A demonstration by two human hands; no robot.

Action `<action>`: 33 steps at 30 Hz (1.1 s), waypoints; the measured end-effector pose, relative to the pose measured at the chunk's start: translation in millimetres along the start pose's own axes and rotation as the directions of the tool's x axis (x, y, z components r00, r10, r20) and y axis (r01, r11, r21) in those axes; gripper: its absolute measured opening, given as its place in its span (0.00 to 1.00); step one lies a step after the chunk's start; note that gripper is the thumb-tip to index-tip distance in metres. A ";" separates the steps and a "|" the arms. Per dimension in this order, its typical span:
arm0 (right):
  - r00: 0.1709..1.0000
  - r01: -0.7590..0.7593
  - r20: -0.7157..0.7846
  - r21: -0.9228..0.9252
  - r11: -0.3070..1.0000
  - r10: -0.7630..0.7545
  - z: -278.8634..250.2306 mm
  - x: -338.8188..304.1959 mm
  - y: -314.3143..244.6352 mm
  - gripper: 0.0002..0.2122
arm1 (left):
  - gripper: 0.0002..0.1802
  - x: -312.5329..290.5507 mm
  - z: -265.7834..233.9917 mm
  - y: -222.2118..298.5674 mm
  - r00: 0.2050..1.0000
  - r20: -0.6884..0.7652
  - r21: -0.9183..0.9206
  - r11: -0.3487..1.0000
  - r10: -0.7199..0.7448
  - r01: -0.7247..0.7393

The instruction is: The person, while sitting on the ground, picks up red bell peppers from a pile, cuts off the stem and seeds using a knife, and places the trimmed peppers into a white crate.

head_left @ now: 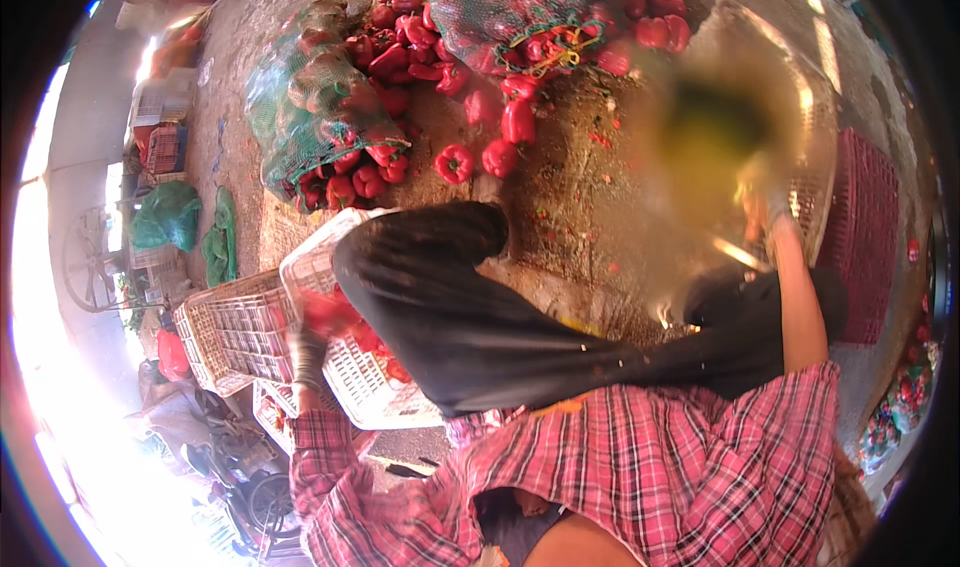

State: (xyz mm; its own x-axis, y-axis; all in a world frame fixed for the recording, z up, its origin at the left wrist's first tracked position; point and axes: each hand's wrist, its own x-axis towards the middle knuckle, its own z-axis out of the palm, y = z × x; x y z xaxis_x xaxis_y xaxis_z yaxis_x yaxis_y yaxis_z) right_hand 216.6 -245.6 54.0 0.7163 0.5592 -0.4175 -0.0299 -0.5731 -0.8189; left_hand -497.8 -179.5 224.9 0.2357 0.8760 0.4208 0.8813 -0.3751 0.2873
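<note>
Plaid red sleeves (640, 467) lay nearest the lens, with a black cloth (470, 317) draped over them. Beside it, the left hand (308, 352), gloved, reached into a white crate (345, 367) tilted against another crate (225, 332); its grip looked closed about a red pepper (325, 312), though blur made that hard to confirm. Peppers like it would be light, firm and glossy, easily bruised, and best taken round the body, not by the stem. Off to the other side, the right hand (765, 207) clutched the rim of a metal basin (800, 117), fingers curled over its edge; that would feel stiff and light. More peppers (480, 137) lay loose on the dirt floor (560, 197), between a green net sack (315, 107) and another sack (510, 7), both bulging. No labels could be made out.
</note>
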 end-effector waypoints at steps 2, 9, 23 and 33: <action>1.000 -0.014 -0.021 -0.060 0.998 0.012 4.1 4.7 3.7 0.08 | 0.33 -39.7 38.0 -34.7 0.993 0.100 0.279 0.957 0.056 -0.082; 0.983 -0.170 -0.077 -0.061 0.983 0.165 23.7 24.3 40.4 0.08 | 0.13 212.4 217.6 -71.8 0.896 0.363 -0.003 0.962 -0.255 0.275; 0.907 -0.389 -0.219 -0.109 0.915 0.359 78.0 32.4 75.4 0.08 | 0.42 411.0 618.6 -266.5 0.670 0.399 -0.300 0.602 -0.626 0.740; 0.895 -0.413 -0.247 -0.151 0.898 0.371 82.1 35.9 78.4 0.08 | 0.36 403.9 627.0 -282.1 0.715 0.378 0.034 0.780 -0.588 0.624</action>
State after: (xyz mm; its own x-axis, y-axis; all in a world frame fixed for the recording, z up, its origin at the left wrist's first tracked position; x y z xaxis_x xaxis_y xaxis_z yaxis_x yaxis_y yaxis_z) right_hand 182.7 -221.3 -57.5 0.8027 0.1399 -0.5798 -0.2177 -0.8363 -0.5032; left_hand -394.5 470.2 -225.7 -0.1951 0.9614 -0.1941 0.8491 0.2646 0.4572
